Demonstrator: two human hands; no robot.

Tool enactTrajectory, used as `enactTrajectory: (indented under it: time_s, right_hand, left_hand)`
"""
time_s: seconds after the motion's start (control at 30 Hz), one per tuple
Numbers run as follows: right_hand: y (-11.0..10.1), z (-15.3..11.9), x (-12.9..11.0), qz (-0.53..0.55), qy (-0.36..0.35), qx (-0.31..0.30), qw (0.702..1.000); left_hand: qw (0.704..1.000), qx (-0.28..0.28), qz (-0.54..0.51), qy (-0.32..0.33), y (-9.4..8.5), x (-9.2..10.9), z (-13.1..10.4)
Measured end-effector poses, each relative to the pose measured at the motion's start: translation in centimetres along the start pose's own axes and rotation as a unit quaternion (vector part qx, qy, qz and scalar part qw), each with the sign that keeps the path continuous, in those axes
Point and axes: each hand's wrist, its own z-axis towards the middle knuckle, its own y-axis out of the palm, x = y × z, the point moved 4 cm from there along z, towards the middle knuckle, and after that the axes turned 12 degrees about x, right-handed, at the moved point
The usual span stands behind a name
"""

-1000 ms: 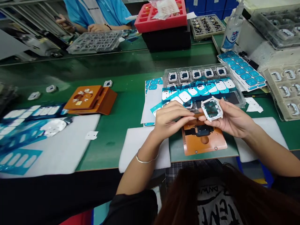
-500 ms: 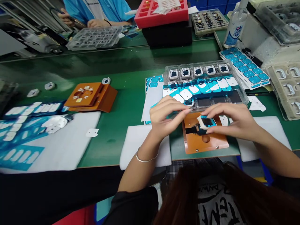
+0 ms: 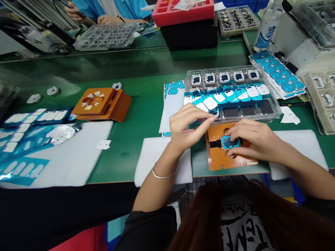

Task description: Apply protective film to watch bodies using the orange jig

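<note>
My right hand (image 3: 247, 139) has its fingers around a small watch-like case (image 3: 230, 142) with a blue-edged face, which lies flat on the orange fixture plate (image 3: 218, 161). A black strip (image 3: 215, 143) reaches left from the case. My left hand (image 3: 187, 127) hovers left of the plate with thumb and forefinger pinched together; whatever is between the tips is too small to make out. Just behind both hands stands a clear tray (image 3: 273, 104) with white-framed cases in its back row and a blue film strip (image 3: 243, 94) with white pieces across it.
An orange block (image 3: 96, 101) stands at the left, beside white foam (image 3: 75, 157) with blue film. Behind are a red tray (image 3: 183, 12) on a black box, a bottle (image 3: 267, 31) and blue sticker sheets (image 3: 282, 76). Across the bench, a person's hands (image 3: 110, 20) are near another tray.
My right hand has lowered the tilted case until it lies flat on the orange plate. The left hand keeps its pinch in nearly the same place. The view has shifted slightly.
</note>
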Motion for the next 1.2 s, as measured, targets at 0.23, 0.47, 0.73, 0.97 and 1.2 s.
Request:
enactTrajectory:
  time_s: [0.23, 0.47, 0.73, 0.97, 1.2]
  right_hand:
    - [0.2, 0.1, 0.2, 0.018, 0.012, 0.008, 1.0]
    - [0.3, 0.1, 0.5, 0.016, 0.019, 0.007, 1.0]
    - [0.4, -0.2, 0.7, -0.022, 0.04, 0.01, 0.999]
    - [-0.7, 0.3, 0.7, -0.016, 0.055, 0.008, 0.998]
    - [-1.7, 2.1, 0.8, -0.015, 0.032, 0.001, 0.999]
  left_hand:
    - [1.0, -0.008, 0.001, -0.011, 0.0, -0.1, -0.1]
    - [1.0, -0.012, -0.006, -0.017, 0.2, -0.2, -0.2]
    - [1.0, -0.017, -0.013, -0.017, 0.3, -0.2, -0.2]
    - [1.0, -0.007, -0.008, -0.024, 0.1, -0.5, -0.3]
    - [0.992, 0.09, 0.043, -0.081, -1.4, -2.5, 0.0]
